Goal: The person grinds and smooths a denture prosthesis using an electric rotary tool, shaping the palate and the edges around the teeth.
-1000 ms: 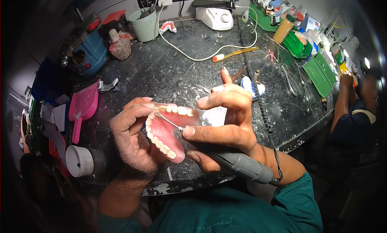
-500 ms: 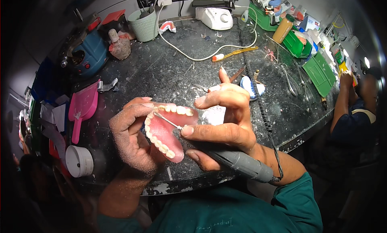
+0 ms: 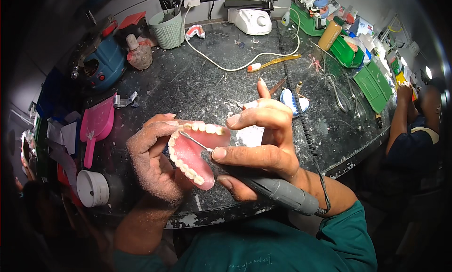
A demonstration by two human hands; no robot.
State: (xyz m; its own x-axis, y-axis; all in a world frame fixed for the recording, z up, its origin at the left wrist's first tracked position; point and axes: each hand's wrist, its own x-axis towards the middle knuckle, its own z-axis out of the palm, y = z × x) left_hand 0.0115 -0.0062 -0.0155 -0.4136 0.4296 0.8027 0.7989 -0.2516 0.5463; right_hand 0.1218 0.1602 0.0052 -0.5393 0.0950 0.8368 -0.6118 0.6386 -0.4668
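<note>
My left hand (image 3: 153, 161), dusted with pale powder, grips a pink denture (image 3: 190, 160) by its outer side, teeth turned up toward me. In my right hand (image 3: 263, 149) is a dark grey rotary handpiece (image 3: 282, 192), held like a pen between thumb and fingers. Its thin metal bur (image 3: 194, 141) reaches into the denture's inner curve, with the tip close behind the front teeth. Whether the tip touches the surface I cannot tell. A coiled black cord (image 3: 308, 138) runs from the handpiece's rear end across the table.
Around the dusty black table (image 3: 207, 90) stand a blue machine (image 3: 101, 62), a pink dustpan (image 3: 98, 123), a white tub (image 3: 92, 188) and a white control box (image 3: 249, 21). A toothbrush (image 3: 273, 62) and a blue-and-white dental model (image 3: 293, 102) lie beyond my hands. Another person's arm (image 3: 400, 112) shows at right.
Both hands hold almost the same place. The bur's tip has shifted very slightly inside the denture.
</note>
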